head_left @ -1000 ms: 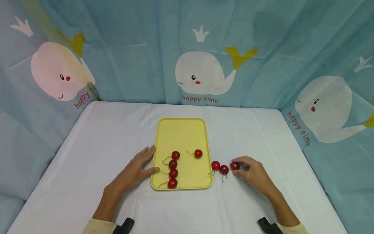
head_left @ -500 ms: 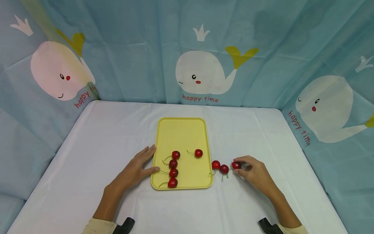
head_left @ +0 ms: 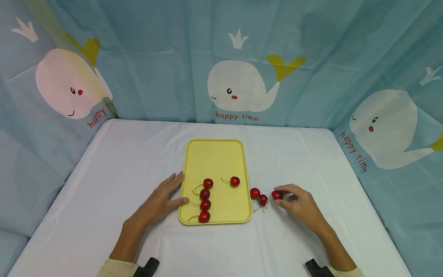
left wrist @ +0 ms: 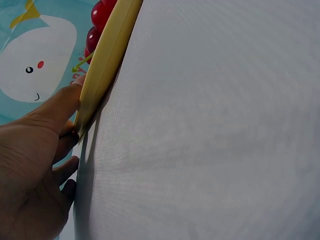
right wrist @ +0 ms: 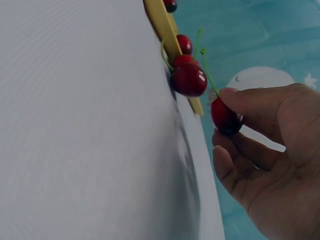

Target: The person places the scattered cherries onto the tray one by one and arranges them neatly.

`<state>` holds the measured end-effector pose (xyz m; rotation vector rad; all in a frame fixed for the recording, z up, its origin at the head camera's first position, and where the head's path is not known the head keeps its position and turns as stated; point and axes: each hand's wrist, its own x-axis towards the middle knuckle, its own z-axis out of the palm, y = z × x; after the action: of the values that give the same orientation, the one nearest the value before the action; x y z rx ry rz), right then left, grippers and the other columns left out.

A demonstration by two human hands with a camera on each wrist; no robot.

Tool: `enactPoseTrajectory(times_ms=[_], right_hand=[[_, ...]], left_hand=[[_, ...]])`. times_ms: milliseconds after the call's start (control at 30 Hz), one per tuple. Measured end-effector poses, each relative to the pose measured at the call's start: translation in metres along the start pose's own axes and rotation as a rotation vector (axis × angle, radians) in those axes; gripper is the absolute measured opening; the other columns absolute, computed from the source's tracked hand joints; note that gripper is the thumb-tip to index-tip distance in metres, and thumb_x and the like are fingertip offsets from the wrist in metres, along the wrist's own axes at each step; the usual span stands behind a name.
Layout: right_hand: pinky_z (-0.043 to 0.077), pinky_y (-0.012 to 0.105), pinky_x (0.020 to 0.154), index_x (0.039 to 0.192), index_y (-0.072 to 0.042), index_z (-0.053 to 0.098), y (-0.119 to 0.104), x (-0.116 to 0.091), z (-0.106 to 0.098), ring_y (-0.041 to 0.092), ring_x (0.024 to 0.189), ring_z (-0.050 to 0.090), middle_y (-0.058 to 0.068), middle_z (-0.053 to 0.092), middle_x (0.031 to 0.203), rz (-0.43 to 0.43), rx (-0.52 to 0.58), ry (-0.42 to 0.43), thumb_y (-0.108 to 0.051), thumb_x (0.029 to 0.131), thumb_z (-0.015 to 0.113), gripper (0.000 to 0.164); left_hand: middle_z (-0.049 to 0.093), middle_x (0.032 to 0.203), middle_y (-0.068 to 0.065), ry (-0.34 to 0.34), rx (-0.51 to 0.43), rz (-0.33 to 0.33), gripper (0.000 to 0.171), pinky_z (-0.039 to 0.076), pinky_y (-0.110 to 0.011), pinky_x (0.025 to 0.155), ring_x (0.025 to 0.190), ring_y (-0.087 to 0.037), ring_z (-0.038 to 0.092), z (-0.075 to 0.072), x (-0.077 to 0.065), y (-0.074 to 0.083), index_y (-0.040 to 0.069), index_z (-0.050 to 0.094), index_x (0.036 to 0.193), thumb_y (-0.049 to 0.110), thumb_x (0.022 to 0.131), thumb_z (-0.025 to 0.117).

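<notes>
A yellow tray [head_left: 221, 157] lies on the white cloth. My left hand [head_left: 160, 202] rests at its left edge with fingers extended and spread, the thumb over the rim [left wrist: 102, 65]. Between thumb and fingertips, my right hand [head_left: 301, 204] pinches a red cherry [head_left: 277, 195] to the right of the tray. That cherry's green stem [right wrist: 209, 75] points up past the thumb in the right wrist view. Two more cherries sit between it and the tray: a bright red one [head_left: 255, 193] right at the tray's edge and a darker one [head_left: 263, 200] beside it.
Inside the tray, several cherries [head_left: 205, 204] form a column near the left side, stems pointing left. A single cherry [head_left: 235, 181] lies apart on the right half. Blue curtain [head_left: 155, 77] with whale prints borders the table's back and sides.
My right hand shifted slightly right, then back left with its cherry. The darker loose cherry moved a little left toward the tray, and the stems there lie differently. My left hand stayed put.
</notes>
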<state>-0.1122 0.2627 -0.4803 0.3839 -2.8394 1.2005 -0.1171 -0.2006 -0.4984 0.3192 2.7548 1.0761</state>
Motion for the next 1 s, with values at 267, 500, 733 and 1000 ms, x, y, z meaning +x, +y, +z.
enactPoseTrajectory(times_ms=[267,500,733,1000], right_hand=[[0.060,0.022,0.082,0.122,-0.017,0.077,-0.011,0.005,0.004,0.008,0.101,0.067,-0.010,0.075,0.113,-0.044,0.073,-0.009,-0.016,0.089,0.087,0.034],[0.060,0.022,0.080,0.121,-0.019,0.076,-0.021,0.013,0.011,0.010,0.099,0.069,-0.009,0.075,0.112,-0.099,0.146,-0.015,-0.019,0.089,0.088,0.035],[0.061,0.024,0.078,0.120,-0.018,0.077,-0.029,0.019,0.020,0.011,0.095,0.070,-0.006,0.076,0.111,-0.120,0.185,-0.019,-0.022,0.088,0.089,0.034],[0.061,0.027,0.065,0.120,-0.016,0.076,-0.038,0.025,0.029,0.016,0.084,0.071,0.001,0.075,0.107,-0.102,0.244,-0.034,-0.022,0.089,0.088,0.034]], left_hand=[[0.032,0.173,-0.008,0.001,-0.004,0.002,0.092,0.026,-0.067,0.125,0.162,-0.040,0.021,0.000,0.000,0.000,0.011,0.036,0.166,0.045,0.093,0.082],[0.032,0.173,-0.008,0.005,-0.004,-0.006,0.092,0.027,-0.066,0.125,0.162,-0.039,0.021,0.000,0.000,0.001,0.012,0.036,0.166,0.042,0.093,0.082],[0.032,0.173,-0.008,0.002,-0.002,-0.014,0.092,0.027,-0.066,0.125,0.162,-0.039,0.021,0.000,0.000,0.002,0.013,0.036,0.166,0.043,0.092,0.082],[0.032,0.173,-0.009,0.000,-0.003,-0.008,0.092,0.026,-0.066,0.125,0.162,-0.040,0.021,0.000,0.000,0.001,0.012,0.035,0.166,0.042,0.092,0.082]])
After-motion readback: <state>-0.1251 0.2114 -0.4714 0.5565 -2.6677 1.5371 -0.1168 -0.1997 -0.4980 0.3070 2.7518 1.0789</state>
